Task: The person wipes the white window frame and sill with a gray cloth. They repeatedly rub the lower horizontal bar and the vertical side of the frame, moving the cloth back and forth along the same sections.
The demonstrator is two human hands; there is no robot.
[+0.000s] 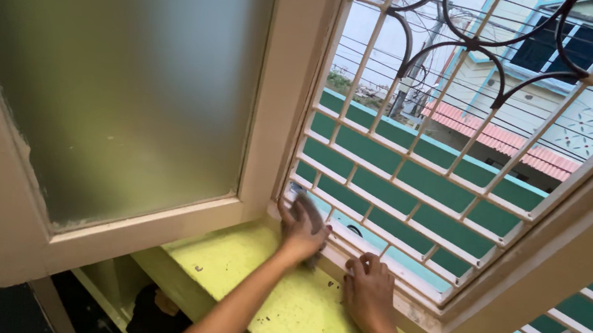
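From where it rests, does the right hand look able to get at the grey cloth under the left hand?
Probably yes. The right hand rests on the window frame's bottom rail, close beside the left hand, with nothing between them. Only the left hand itself covers much of the grey cloth.

**Hidden and cut off at the window**

The grey cloth (308, 214) is mostly covered by the left hand (302, 235). The frosted shutter (122, 82) runs past the top and left edges. A dark object (156, 313) below the yellow sill (262, 288) is too shadowed to identify.
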